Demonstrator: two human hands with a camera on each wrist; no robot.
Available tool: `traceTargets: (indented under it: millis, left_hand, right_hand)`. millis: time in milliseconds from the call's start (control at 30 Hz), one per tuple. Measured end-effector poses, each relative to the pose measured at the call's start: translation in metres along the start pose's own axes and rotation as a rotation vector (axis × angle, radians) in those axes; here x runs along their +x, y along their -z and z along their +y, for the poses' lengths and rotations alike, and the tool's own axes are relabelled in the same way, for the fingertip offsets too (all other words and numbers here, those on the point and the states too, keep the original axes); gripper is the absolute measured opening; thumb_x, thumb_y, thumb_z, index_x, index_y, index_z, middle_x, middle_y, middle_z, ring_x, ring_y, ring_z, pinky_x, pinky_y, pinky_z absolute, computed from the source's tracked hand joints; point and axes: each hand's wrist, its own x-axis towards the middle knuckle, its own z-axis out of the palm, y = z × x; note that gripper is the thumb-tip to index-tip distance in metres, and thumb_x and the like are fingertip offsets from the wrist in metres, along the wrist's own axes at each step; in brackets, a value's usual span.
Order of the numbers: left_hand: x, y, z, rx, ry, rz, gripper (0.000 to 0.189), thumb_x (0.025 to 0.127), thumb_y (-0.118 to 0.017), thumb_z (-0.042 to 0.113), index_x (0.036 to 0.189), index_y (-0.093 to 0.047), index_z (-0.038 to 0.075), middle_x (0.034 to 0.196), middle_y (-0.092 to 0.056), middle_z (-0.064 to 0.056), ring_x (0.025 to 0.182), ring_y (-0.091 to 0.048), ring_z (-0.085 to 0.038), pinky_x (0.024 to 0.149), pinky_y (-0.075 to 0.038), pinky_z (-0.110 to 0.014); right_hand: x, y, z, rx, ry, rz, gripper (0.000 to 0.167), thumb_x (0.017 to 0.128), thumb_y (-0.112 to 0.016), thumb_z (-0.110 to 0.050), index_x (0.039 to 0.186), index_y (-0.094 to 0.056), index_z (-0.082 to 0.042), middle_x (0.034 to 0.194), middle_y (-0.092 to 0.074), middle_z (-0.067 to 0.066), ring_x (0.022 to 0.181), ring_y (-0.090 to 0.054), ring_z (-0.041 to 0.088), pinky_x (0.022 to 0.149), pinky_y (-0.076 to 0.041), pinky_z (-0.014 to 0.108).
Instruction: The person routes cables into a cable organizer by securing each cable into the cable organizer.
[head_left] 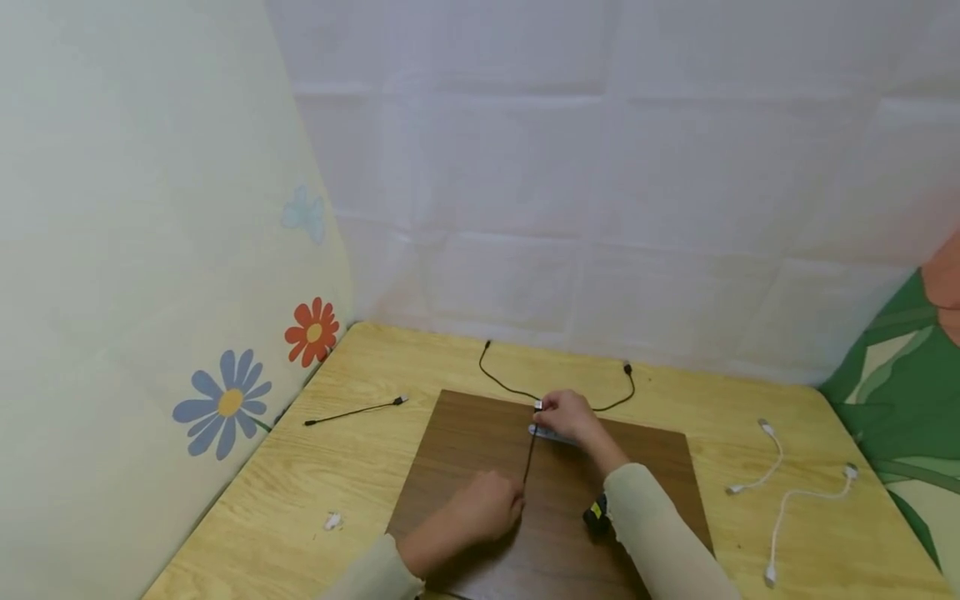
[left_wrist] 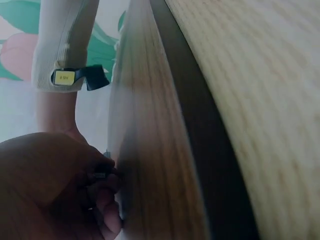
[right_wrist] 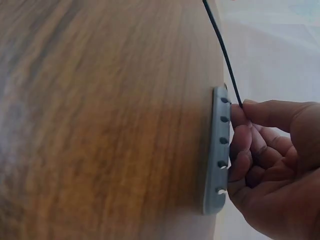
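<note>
A short black USB cable (head_left: pixel 530 457) runs between my two hands above a brown board (head_left: pixel 450 442). My right hand (head_left: pixel 567 414) pinches it close to its metal plug, at the board's far side. In the right wrist view, thumb and forefinger grip the black cord (right_wrist: pixel 227 57) beside a grey cable holder (right_wrist: pixel 217 150) with a row of slots. That hand partly covers the holder in the head view. My left hand (head_left: pixel 486 506) is low over the board with curled fingers, holding the cable's near end (left_wrist: pixel 102 172); the fingers hide most of that end.
Another black cable (head_left: pixel 356 412) lies on the table at left, and black cord (head_left: pixel 498 379) extends behind the board. Two white cables (head_left: pixel 776 467) lie at right. A small white piece (head_left: pixel 333 521) is at front left. Printed cloth walls surround the table.
</note>
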Motion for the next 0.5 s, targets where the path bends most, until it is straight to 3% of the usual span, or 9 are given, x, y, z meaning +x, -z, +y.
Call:
traceTargets:
  millis: [233,500]
  left_hand:
    - [0.010,-0.004,-0.011,-0.102,-0.056,-0.074,0.032,0.093,-0.065,0.019,0.064,-0.051,0.018,0.057,-0.047,0.008,0.054,-0.045,-0.007,0.051,-0.036,-0.023]
    - [0.018,0.011,-0.006,-0.091,-0.051,-0.199,0.017,0.095,-0.062,0.020,0.083,-0.074,0.016,0.076,-0.067,0.006,0.070,-0.059,-0.007,0.064,-0.049,-0.027]
  right_hand:
    - [0.002,-0.004,0.009,-0.011,0.030,-0.016,0.019,0.088,-0.072,-0.014,0.075,-0.059,-0.008,0.071,-0.052,-0.002,0.067,-0.046,0.016,0.061,-0.037,0.029]
    - [-0.002,0.000,0.009,0.029,-0.045,-0.032,0.012,0.091,-0.071,-0.015,0.083,-0.063,-0.010,0.076,-0.057,0.000,0.069,-0.048,0.017,0.063,-0.038,0.030]
